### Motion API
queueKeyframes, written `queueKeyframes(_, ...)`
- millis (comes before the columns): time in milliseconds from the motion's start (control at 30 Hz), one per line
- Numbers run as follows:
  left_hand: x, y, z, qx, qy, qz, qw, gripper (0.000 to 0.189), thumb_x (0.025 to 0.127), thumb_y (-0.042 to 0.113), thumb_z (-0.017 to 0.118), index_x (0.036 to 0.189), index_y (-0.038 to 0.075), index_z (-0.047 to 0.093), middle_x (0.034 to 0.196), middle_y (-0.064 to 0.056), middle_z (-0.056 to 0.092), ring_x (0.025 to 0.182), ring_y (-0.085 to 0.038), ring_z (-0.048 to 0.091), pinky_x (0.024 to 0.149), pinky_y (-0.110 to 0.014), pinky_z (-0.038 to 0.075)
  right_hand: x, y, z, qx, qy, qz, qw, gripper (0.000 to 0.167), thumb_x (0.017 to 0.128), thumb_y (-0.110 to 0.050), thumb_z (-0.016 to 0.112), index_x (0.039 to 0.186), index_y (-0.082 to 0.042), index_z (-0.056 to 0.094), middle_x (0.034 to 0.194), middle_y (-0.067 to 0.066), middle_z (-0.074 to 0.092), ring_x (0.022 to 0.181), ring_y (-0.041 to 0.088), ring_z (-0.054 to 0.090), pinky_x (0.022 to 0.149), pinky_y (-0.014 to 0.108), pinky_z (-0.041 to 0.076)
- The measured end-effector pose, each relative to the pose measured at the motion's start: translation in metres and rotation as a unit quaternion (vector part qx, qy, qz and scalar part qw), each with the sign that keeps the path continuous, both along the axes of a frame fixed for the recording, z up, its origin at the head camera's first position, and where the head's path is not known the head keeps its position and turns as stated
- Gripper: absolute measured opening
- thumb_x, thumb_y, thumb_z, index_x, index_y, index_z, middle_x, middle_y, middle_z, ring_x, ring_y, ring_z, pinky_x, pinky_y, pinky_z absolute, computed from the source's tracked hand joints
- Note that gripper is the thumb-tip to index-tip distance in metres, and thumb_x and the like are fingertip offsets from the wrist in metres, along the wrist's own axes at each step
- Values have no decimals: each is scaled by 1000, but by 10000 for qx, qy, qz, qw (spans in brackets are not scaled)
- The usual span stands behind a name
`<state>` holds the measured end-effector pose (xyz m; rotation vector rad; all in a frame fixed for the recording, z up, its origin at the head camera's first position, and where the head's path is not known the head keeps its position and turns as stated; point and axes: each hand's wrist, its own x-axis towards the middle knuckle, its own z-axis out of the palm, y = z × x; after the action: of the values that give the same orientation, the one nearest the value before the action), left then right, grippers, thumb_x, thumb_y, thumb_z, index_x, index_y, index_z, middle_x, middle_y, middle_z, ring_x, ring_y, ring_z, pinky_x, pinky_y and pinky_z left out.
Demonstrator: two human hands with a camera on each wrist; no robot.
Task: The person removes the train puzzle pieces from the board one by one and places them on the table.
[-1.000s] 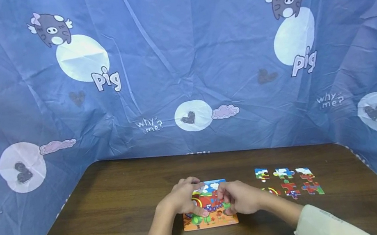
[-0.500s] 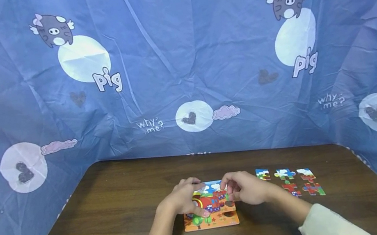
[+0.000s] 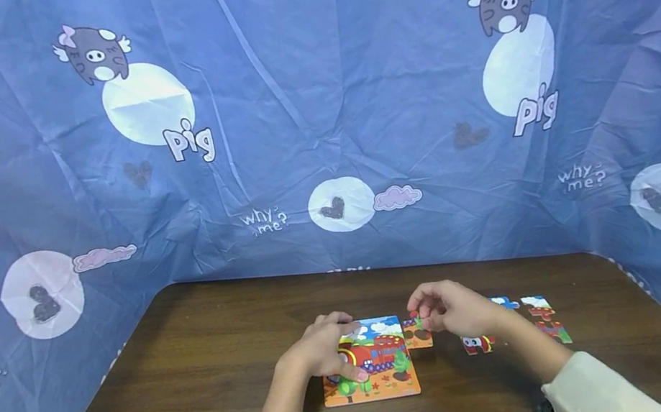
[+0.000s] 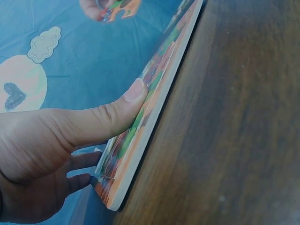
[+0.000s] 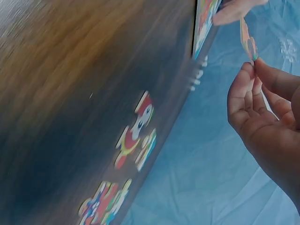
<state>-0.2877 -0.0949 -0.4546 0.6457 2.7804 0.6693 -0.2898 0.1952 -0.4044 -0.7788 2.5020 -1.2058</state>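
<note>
My left hand [image 3: 322,349] rests over the left side of a picture puzzle board [image 3: 378,393] that shows a red train. In the left wrist view its thumb [image 4: 133,93] lies straight across the board's face, and the other fingertips reach the board's edge. To the right of the board, my right hand [image 3: 459,305] pinches a puzzle piece [image 3: 417,334] between thumb and fingertips. Orange and green show on this piece, which appears edge-on in the right wrist view, raised off the table.
Several loose puzzle pieces lie on the brown table [image 3: 226,369] at the right, among them one with a face [image 3: 477,344] and a red one with a cloud [image 3: 537,305]. My right forearm covers part of them. A blue printed cloth [image 3: 269,151] hangs behind the table.
My right hand has lifted the puzzle piece off the right part of the board and carried it to the right. A green tree now shows on the board there. The left hand stays put.
</note>
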Motion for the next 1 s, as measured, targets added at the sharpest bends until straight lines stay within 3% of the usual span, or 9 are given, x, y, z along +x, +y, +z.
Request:
queueKeyframes(300,0,1,-1,-6,-68,87,9999,89,72,43,92,149,19,55,157,-3,43,143,-32,37,114,-55,37,-2,32,0,-57,-92,-96,9999,36,85,19,49,115,4,63,93,12,60,81,21,61,69,30,56)
queueKeyframes(1000,1,-1,2,-38,10,-12,10000,92,71,45,92,150,16,54,157,-6,43,142,-33,38,115,-56,35,7,146,-8,-9,-351,-135,9993,33,83,16,53,115,8,58,92,13,58,79,19,61,65,32,56)
